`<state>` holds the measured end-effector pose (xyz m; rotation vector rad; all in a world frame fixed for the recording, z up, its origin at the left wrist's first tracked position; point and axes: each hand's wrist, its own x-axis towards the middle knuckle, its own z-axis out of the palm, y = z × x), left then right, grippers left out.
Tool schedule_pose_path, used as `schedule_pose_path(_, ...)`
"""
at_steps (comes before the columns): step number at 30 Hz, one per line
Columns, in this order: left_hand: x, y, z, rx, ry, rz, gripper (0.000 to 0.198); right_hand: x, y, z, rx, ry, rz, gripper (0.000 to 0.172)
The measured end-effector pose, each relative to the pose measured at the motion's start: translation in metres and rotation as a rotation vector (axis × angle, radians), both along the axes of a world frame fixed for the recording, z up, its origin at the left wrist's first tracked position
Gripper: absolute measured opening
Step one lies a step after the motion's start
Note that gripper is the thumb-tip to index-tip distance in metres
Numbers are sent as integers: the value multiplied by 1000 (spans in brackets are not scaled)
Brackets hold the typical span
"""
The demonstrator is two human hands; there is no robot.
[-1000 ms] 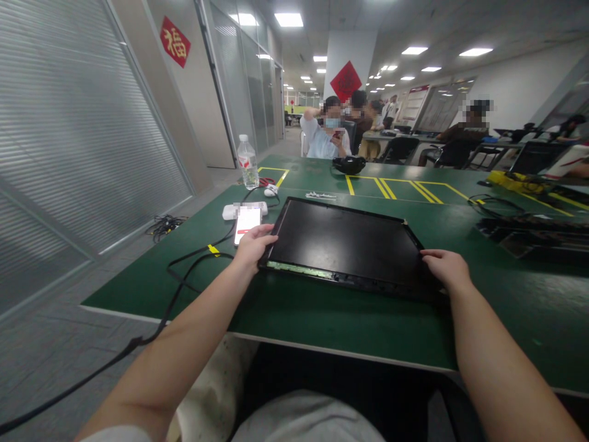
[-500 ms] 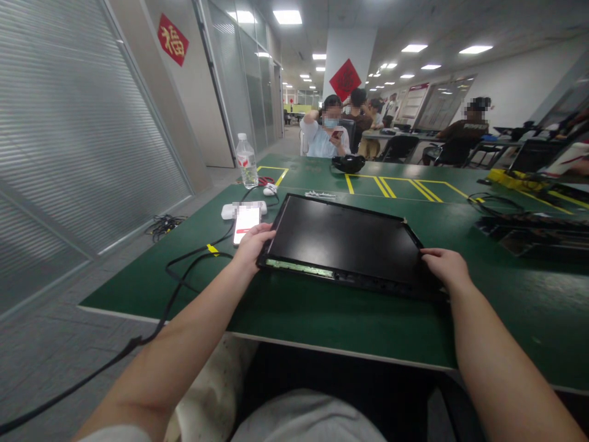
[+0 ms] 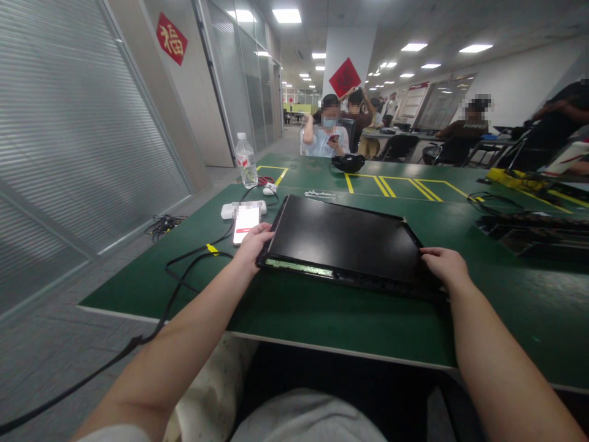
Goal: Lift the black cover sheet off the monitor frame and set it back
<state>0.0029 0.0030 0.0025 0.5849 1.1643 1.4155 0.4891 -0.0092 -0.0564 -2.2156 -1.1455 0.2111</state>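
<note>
Screen panel [image 3: 347, 236], black and flat, lay face up over the green table [image 3: 313, 313], in front of you, its dark face catching a soft glare. Whether its whole underside rested on the tabletop, could not tell. A pale green strip [image 3: 299, 267] ran along the left part of the panel's near edge; the rest of that edge was dark.

Your left hand [image 3: 254, 244] was at the panel's left edge, fingers clamped on the frame, those beneath mostly hidden. Your right hand [image 3: 445, 268] had the panel's right edge, thumb and fingers clamped on it, the lower ones out of sight.

Just left of the panel, near your left fingers: a phone [image 3: 246, 222], screen lit, with a white rounded case [image 3: 228, 210] by its top end. Black cable [image 3: 173, 288] looped to the panel's left, a yellow tag [image 3: 211, 248] on it.

Beyond the panel's far edge lay a small whitish piece [image 3: 319, 194], too small to name. Past its far left corner stood a clear bottle [image 3: 246, 162], upright. Farther beyond the panel sat a black rounded object [image 3: 348, 162]. Well right of the panel you had a dark stack [image 3: 534, 236], details blurred. Across the table, beyond the panel, a masked person [image 3: 317, 144] sat holding a phone.
</note>
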Motion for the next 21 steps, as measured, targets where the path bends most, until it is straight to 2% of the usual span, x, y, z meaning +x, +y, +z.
schedule_pose_path(6,1,-2,3,-49,-3,1,42,-3,0,2,-31,-17,-1,26)
schedule_pose_path(13,-2,1,-1,-74,26,-52,52,-2,1,0,5,-29,-11,23)
schedule_pose_path(16,-1,1,0,-73,12,-47,51,-4,0,3,6,-36,-7,21)
schedule_pose_path(21,-1,0,0,-49,12,-57,45,-10,-3,9,-81,-5,-19,24)
